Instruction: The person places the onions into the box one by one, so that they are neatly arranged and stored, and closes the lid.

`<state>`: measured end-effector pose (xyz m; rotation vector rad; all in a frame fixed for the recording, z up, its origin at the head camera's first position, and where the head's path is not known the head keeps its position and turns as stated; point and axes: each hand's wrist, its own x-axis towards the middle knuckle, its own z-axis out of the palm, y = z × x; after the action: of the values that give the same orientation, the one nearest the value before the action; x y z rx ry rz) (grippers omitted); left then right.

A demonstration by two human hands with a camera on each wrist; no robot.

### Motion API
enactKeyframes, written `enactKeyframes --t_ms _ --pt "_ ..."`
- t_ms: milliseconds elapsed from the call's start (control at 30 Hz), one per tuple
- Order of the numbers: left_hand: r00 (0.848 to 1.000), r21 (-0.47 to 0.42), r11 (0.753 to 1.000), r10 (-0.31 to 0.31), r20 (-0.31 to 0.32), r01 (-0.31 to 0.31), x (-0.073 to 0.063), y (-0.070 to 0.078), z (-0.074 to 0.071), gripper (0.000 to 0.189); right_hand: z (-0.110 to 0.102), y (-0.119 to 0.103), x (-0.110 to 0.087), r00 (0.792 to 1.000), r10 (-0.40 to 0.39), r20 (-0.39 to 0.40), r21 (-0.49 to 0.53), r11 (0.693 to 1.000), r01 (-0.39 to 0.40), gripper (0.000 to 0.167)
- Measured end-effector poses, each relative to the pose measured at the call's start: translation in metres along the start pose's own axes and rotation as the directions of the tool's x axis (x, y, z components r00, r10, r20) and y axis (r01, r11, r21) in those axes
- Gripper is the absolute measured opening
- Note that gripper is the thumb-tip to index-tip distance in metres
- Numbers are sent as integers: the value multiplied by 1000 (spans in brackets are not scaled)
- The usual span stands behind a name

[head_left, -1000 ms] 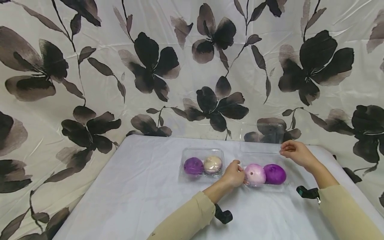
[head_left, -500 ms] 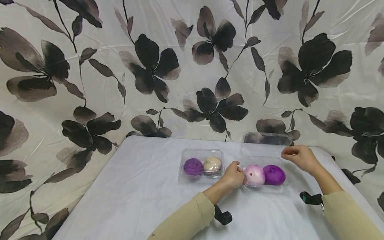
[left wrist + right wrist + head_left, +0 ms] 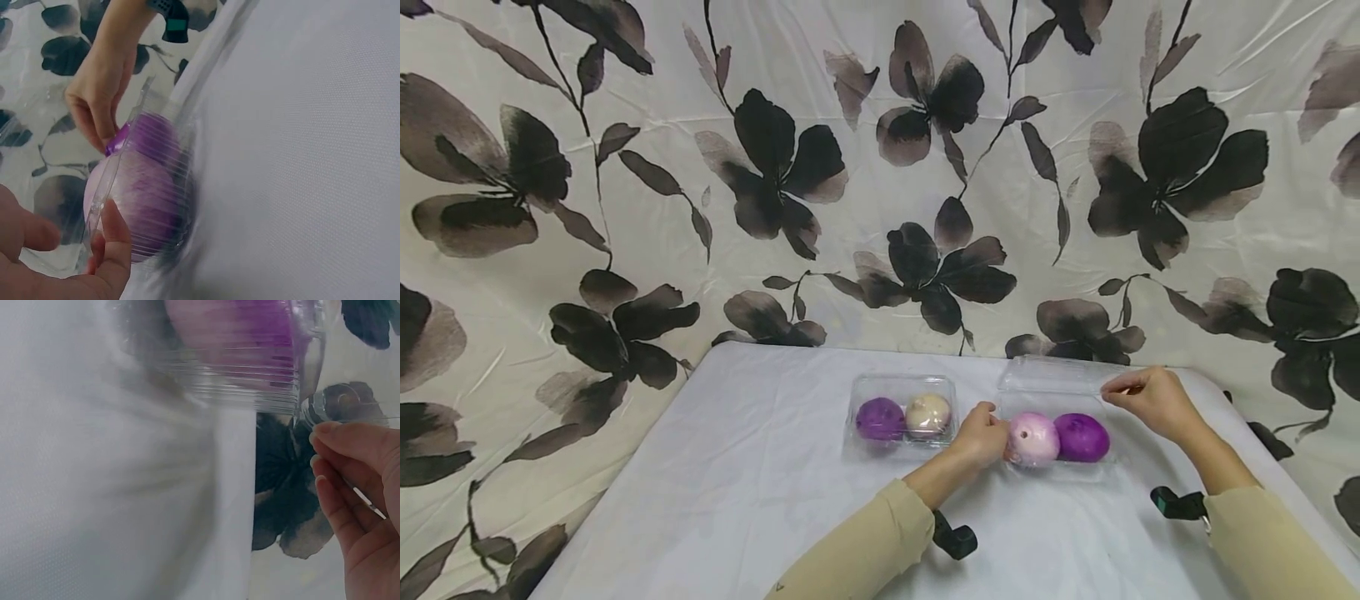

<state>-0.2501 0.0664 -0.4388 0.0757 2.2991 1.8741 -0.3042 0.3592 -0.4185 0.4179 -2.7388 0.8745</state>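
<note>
An unlidded clear plastic clamshell box [image 3: 1067, 473] sits on the table's right half, holding a pale pink streaked onion [image 3: 1033, 438] and a deep purple round one [image 3: 1082, 437]. Its clear lid [image 3: 1060, 375] tilts back toward the rear edge. At the box's left end my left hand [image 3: 981, 437] steadies the wall; in the left wrist view its fingertips [image 3: 114, 219] touch the rim, while the thumb [image 3: 40, 234] stands apart. My right hand [image 3: 1153, 404] pinches the lid's right corner, with thumb and fingers meeting there in the right wrist view.
A second clear box [image 3: 901, 383], closed, stands left of the first, with a purple onion [image 3: 880, 419] and a cream one [image 3: 928, 415] inside. White cloth [image 3: 722, 500] covers the table. Behind its back edge hangs a floral curtain [image 3: 865, 208].
The lid has swung backward and down, from nearly upright to leaning low at the rear. My right hand went slightly down with it. The left hand stayed at the box.
</note>
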Motion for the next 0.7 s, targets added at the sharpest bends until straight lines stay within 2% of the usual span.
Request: enactKeyframes --t_ms 100,233,367,533,700 --pt "1000 -46 999 -16 -14 16 2 1 0 43 1 0 -2 1000 -14 -14 -25 1000 14 8" --pt "999 -131 990 -50 -10 48 3 3 0 51 2 0 -4 999 -38 -27 -46 998 37 8" --pt "996 -132 987 -89 -5 88 5 7 1 62 4 0 -7 994 -89 -57 -41 995 87 9" --pt "989 -155 978 -145 -6 142 7 13 0 77 8 3 -9 967 -214 -137 -56 976 208 14" --pt "984 -212 961 -177 16 176 8 15 -2 87 13 6 -11 939 -288 -186 -113 956 271 16"
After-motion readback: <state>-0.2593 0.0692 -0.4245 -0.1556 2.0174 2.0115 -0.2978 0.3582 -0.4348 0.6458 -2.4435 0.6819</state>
